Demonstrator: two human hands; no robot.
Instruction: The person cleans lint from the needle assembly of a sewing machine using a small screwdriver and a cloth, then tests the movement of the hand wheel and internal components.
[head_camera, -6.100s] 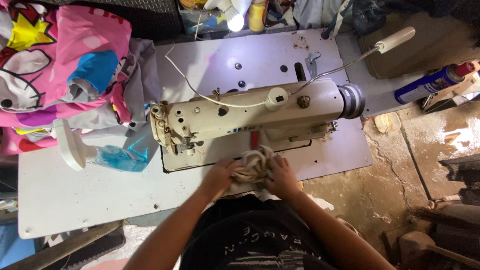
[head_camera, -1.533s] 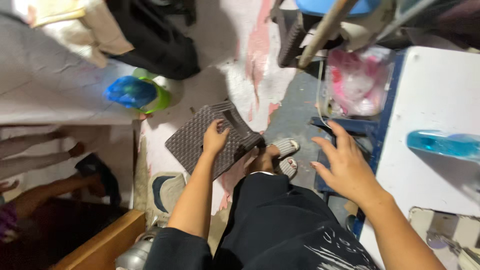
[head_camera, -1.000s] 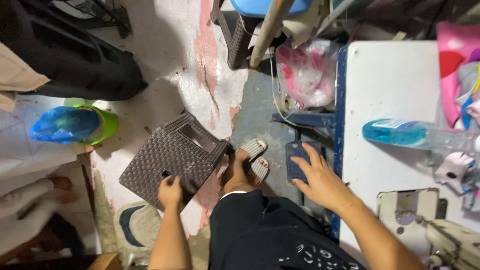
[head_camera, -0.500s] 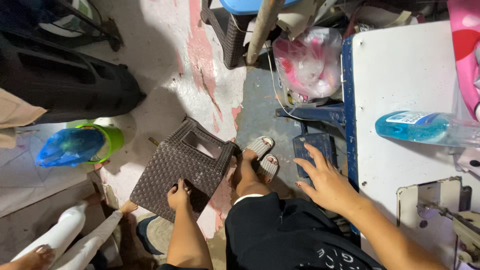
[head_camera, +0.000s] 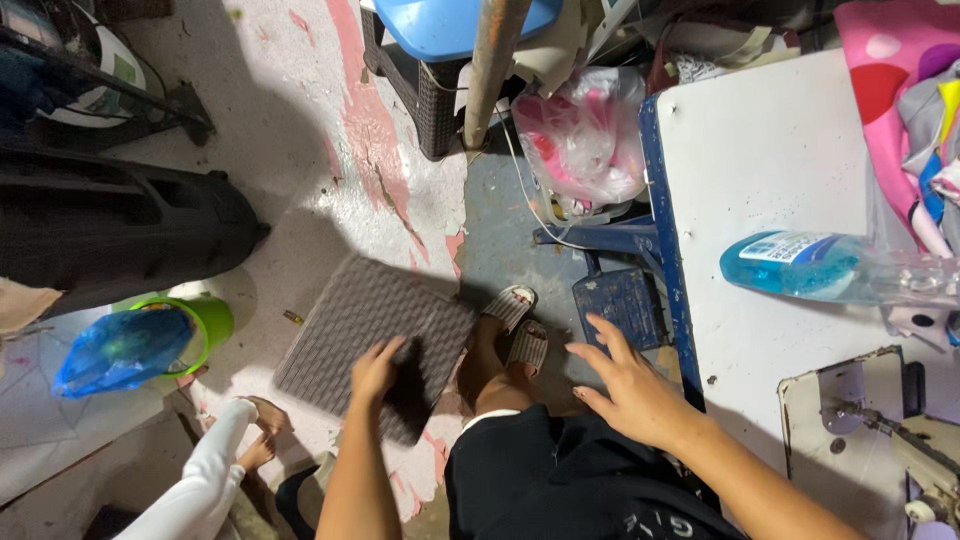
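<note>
At centre frame the left hand (head_camera: 375, 368) presses flat, fingers apart, on a brown woven basket (head_camera: 372, 338) on the floor, while the right hand (head_camera: 628, 390) hovers open, fingers spread, beside the white tabletop (head_camera: 770, 180).

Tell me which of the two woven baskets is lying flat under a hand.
The grey-brown woven basket on the floor, under the left hand. The darker basket stands upright beneath a blue lid, untouched.

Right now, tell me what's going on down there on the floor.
A seated person leans beside the white table. Their left hand lies on a brown woven basket that sits upside down on the floor. Their right hand hovers open above the knee, holding nothing. A sandalled foot rests beside the basket, and a green bucket stands nearby.
</note>
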